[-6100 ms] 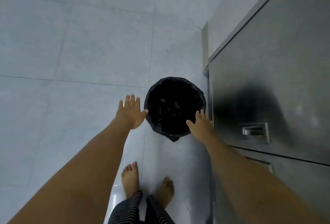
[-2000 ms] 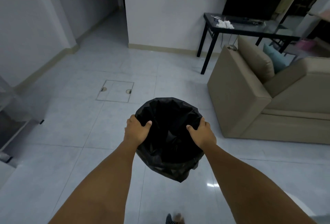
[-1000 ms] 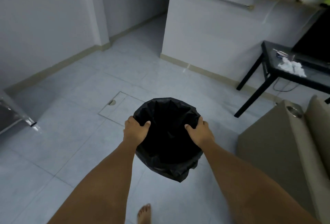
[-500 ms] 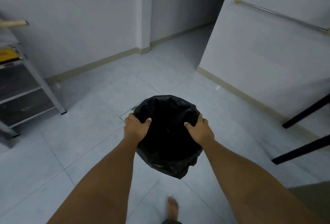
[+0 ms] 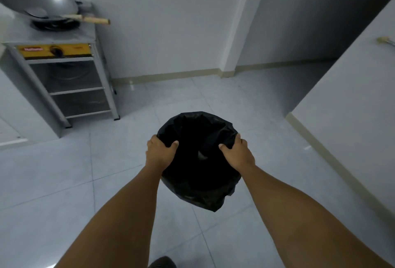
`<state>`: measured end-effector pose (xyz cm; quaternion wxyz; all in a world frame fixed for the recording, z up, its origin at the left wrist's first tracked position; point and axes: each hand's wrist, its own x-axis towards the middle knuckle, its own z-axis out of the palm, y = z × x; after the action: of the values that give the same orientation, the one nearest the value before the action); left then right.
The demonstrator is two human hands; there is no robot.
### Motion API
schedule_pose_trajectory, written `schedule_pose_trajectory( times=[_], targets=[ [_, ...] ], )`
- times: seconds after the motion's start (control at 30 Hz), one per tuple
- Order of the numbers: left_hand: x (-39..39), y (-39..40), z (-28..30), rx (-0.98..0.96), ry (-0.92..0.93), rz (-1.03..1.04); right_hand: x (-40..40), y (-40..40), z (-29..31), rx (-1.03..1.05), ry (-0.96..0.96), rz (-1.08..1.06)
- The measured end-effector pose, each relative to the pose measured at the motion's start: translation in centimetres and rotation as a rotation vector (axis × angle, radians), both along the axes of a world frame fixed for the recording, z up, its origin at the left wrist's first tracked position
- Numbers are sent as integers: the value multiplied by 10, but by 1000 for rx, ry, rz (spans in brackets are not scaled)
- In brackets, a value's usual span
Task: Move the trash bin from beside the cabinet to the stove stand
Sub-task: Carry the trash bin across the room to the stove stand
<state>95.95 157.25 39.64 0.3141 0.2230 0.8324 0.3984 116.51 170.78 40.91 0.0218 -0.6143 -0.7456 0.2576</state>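
Note:
I hold the trash bin (image 5: 197,173), lined with a black plastic bag, off the floor in front of me. My left hand (image 5: 160,152) grips its left rim and my right hand (image 5: 238,153) grips its right rim, thumbs inside. The stove stand (image 5: 70,83), a grey metal frame with a yellow control strip and lower shelves, stands against the wall at the upper left, well apart from the bin. The bin's inside is too dark to see.
A large wok (image 5: 40,2) with a wooden handle sits on the stove's burner. A white wall (image 5: 352,96) juts in on the right, with a passage beyond it. Pale floor tiles (image 5: 149,101) lie between me and the stand.
The view has swung left while I carry the bin. The stove stand has come fully into sight with the wok on top, and the black table legs have gone out of view.

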Motion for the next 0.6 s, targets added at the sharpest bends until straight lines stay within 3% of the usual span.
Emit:
schedule_pose_trajectory(
  times=[0.33,0.6],
  targets=[
    [-91,47,-21,-23,1,185,-120,85,-27,-41,13,184],
    [-197,115,-24,-63,-32,207,-232,162,-39,-82,10,206]
  ],
)
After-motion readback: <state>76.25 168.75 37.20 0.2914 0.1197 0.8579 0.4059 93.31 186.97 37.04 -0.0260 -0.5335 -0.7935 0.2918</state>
